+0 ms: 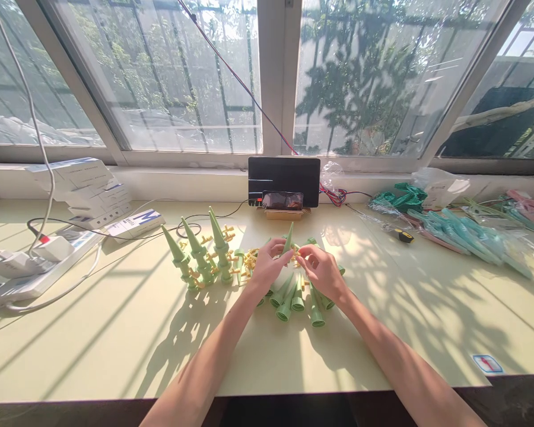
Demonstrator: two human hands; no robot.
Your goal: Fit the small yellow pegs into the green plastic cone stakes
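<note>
My left hand [270,261] is closed around a pale green cone piece [289,236], its tip pointing up. Close beside it, my right hand [321,267] pinches at what looks like a small yellow peg [295,251] against the cone's side; the fingers partly hide it. Below both hands lie several loose green cones [283,309] with their open, threaded ends toward me. Left of my left hand is a heap of small yellow pegs [250,261]. Three green spires [223,255] with yellow pegs sticking out stand upright further left.
A dark tablet [285,172] stands at the window, with a phone [283,201] propped before it. White boxes [82,190] and a power strip [48,279] with cables lie at left. Bagged green parts [467,237] and a yellow-black tool [404,236] lie at right.
</note>
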